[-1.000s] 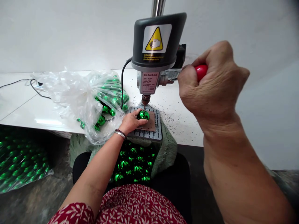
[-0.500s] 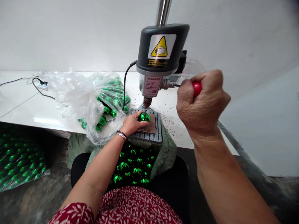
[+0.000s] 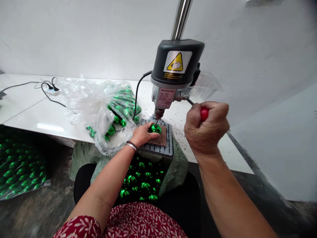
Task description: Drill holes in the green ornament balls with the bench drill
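A shiny green ball (image 3: 156, 128) rests on a brown board (image 3: 161, 140) on the base of a mini bench drill (image 3: 178, 61). My left hand (image 3: 142, 135) grips the ball from its left side, with thumb and fingers around it. Just above the ball is the drill's chuck (image 3: 159, 113); whether the bit touches the ball I cannot tell. My right hand (image 3: 207, 129) is closed around the feed lever, whose red knob (image 3: 204, 114) shows between the fingers.
Left of the drill lies a clear plastic bag (image 3: 84, 109) with several green balls. A sack of more green balls (image 3: 141, 178) sits under the drill base, and another bag (image 3: 22, 165) stands at the floor's left. Dark shavings dot the white table (image 3: 37, 109). A power strip (image 3: 52, 91) lies at the back left.
My right hand has lowered the lever, the knob now lower beside the drill. The left hand still holds the ball on the board. The whole view has shifted slightly.
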Demonstrator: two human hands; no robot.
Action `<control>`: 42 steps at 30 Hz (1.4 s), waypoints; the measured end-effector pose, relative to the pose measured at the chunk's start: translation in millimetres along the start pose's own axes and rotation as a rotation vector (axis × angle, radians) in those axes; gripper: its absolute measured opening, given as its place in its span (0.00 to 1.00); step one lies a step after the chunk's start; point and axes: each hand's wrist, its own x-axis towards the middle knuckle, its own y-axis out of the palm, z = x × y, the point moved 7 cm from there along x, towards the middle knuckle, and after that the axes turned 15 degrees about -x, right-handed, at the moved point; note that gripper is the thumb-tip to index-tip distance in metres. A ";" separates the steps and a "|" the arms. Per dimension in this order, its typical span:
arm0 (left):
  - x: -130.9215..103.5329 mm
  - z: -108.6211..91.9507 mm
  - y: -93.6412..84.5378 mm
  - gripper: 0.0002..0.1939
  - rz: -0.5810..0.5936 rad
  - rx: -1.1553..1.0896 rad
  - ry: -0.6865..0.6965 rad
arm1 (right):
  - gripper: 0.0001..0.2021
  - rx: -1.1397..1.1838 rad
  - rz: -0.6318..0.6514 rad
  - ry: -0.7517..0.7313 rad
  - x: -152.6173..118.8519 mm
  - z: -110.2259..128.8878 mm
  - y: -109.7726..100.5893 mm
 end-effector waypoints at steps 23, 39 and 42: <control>-74.0 -13.7 -37.4 0.29 0.136 -0.052 0.156 | 0.08 -0.008 0.199 0.084 67.8 14.3 5.3; -53.2 36.3 -126.8 0.26 -0.149 0.830 -0.410 | 0.09 0.069 0.147 0.014 60.0 11.5 2.6; -54.4 32.6 -126.5 0.26 -0.104 0.875 -0.371 | 0.10 0.076 0.153 0.023 60.3 13.0 1.7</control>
